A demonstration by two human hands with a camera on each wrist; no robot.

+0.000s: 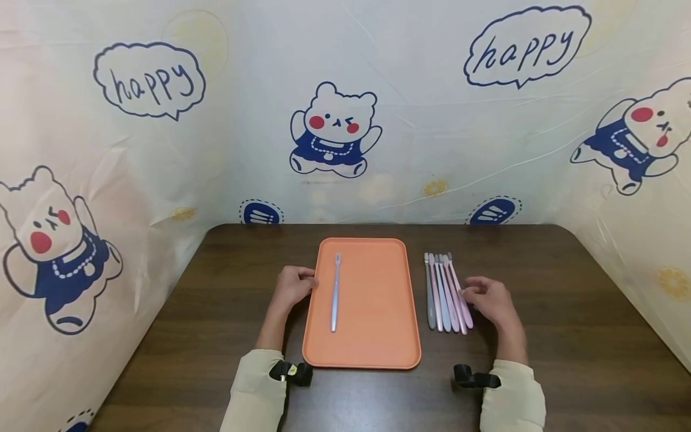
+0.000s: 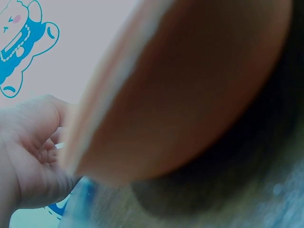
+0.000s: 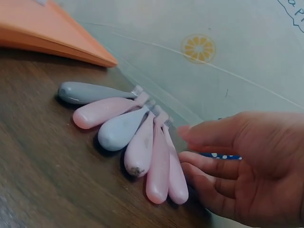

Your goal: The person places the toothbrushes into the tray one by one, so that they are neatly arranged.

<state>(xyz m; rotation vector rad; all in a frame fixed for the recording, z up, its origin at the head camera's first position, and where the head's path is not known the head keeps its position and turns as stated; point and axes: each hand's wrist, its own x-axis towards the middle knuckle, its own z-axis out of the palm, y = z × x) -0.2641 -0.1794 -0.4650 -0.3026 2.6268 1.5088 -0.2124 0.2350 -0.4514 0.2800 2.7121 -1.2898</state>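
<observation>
An orange tray [image 1: 372, 306] lies on the table with one pale blue toothbrush [image 1: 335, 300] lengthwise on its left half. My left hand [image 1: 294, 286] holds the tray's left rim between thumb and curled fingers; in the left wrist view the tray's side [image 2: 190, 95] hides the fingertips. Right of the tray, several toothbrushes [image 3: 123, 128] in grey, pink and pale blue lie side by side, handles toward me and slightly fanned. Beside the rightmost pink toothbrush [image 3: 176, 175], my right hand [image 1: 488, 298] has its fingers loosely bent, thumb apart from them, fingertips close to the handle.
The dark wooden table [image 1: 216, 360] carries the tray and toothbrushes. A printed cloth [image 1: 432, 138] with cartoon bears hangs behind and along both sides of the table. Black straps [image 1: 475, 378] sit on both wrists over pale sleeves.
</observation>
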